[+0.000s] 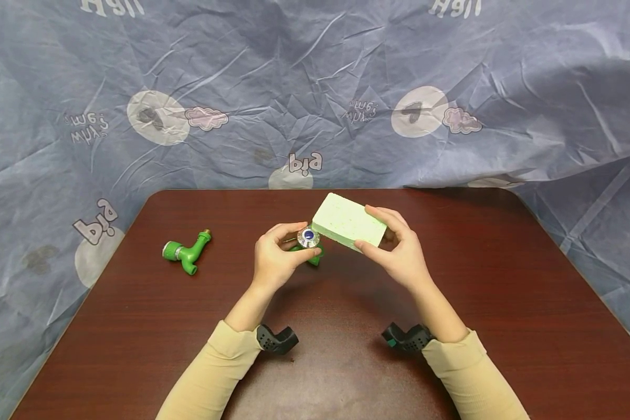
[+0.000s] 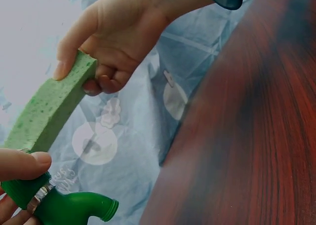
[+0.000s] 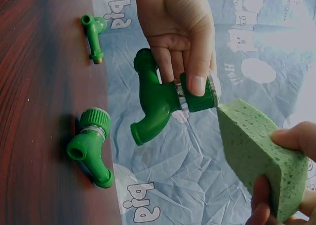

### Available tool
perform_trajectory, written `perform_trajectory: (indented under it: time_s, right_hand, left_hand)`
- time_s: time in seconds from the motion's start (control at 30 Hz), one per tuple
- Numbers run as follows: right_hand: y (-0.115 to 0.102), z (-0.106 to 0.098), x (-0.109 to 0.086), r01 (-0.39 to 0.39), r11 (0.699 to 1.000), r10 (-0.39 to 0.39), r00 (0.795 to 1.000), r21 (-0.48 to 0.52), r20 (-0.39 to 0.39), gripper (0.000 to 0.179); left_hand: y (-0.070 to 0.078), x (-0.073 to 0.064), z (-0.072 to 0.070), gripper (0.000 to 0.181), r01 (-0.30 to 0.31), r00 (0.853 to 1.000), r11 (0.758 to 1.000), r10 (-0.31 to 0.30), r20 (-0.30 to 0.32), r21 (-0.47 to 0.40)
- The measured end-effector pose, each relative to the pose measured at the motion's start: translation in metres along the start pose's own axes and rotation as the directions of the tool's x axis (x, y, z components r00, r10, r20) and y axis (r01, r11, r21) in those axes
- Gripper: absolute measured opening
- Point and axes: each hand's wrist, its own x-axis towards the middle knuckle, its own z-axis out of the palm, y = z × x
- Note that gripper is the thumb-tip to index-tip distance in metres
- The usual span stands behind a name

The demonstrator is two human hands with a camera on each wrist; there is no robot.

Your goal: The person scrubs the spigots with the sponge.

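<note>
Your left hand (image 1: 273, 256) pinched a green faucet (image 3: 157, 99) by its ribbed knob (image 3: 198, 100), thumb on one side and fingers on the other, held up above the table. The knob's silver cap (image 1: 308, 235), with a blue disc at its centre, faced up toward your head camera. In the right wrist view you could see the faucet's curved spout, and a narrow silver band between the knob and the body.

Your right hand (image 1: 401, 251) gripped a pale green sponge (image 1: 349, 220), a thick, speckled block, with the thumb and fingers closed on its outer end. You had it tilted and raised just beside the faucet; its free end appeared to touch the cap, though your left fingers partly hid that spot.

Beyond your hands, a second faucet (image 1: 189, 254) lay on its side to the left, its brass-coloured tip pointing away from you. Your right wrist view also showed a third faucet (image 3: 91, 148) lying on the table, with a green ribbed knob.

Black wrist pieces (image 1: 277, 339) sat by the cuffs of your cream sleeves (image 1: 210, 373). Under everything was the reddish-brown table (image 1: 136, 332), and past its far edge hung a wrinkled blue cloth (image 1: 273, 76) printed with pale circles, pink cloud shapes and lettering.
</note>
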Motion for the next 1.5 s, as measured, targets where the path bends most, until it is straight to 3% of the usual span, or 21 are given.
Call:
perform_trajectory:
  time_s: [0.1, 0.33, 0.4, 0.5, 0.67, 0.87, 1.03, 1.17, 1.5]
  right_hand:
    - [-0.002, 0.001, 0.000, 0.013, 0.999, -0.012, 1.000, 0.033, -0.021, 0.059]
    - [-0.017, 0.011, -0.005, 0.087, 0.996, -0.089, 0.990, 0.026, 0.106, 0.060]
    - [-0.024, 0.012, -0.006, 0.073, 0.997, -0.072, 0.994, -0.013, 0.080, 0.059]
    - [-0.027, 0.008, -0.004, 0.033, 0.999, -0.034, 0.999, -0.038, -0.027, 0.058]
    - [-0.012, -0.005, 0.002, 0.005, 0.998, 0.004, 0.987, 0.058, -0.162, 0.060]
    - [-0.003, -0.011, 0.005, 0.021, 0.995, -0.005, 0.985, 0.095, -0.173, 0.060]
    - [-0.002, -0.013, 0.006, 0.019, 0.991, 0.005, 0.985, 0.136, -0.173, 0.061]
    - [-0.002, -0.014, 0.006, 0.020, 0.986, 0.008, 0.986, 0.165, -0.168, 0.061]
    - [-0.003, -0.014, 0.006, 0.008, 0.984, 0.021, 0.987, 0.178, -0.161, 0.061]
  left_hand:
    - [0.002, -0.001, 0.000, 0.046, -0.010, 1.000, 1.000, 0.011, -0.019, 0.028]
    - [0.002, -0.001, -0.001, 0.042, -0.038, 0.999, 0.999, 0.039, -0.026, 0.039]
    - [0.002, -0.001, -0.001, 0.042, -0.039, 0.999, 0.998, 0.040, -0.032, 0.048]
    - [0.003, 0.000, -0.002, 0.045, -0.029, 0.999, 0.998, 0.032, -0.039, 0.053]
    - [0.002, 0.002, -0.004, 0.045, -0.003, 0.999, 1.000, 0.003, -0.041, 0.004]
    - [0.002, 0.005, -0.010, 0.048, 0.021, 0.999, 0.999, -0.022, -0.023, -0.028]
    - [0.001, 0.007, -0.013, 0.049, -0.016, 1.000, 1.000, 0.016, -0.025, 0.006]
    - [0.001, 0.009, -0.018, 0.042, -0.027, 0.998, 0.999, 0.029, -0.064, 0.042]
    - [-0.008, 0.019, -0.036, 0.038, 0.098, 0.980, 0.995, -0.092, -0.176, 0.023]
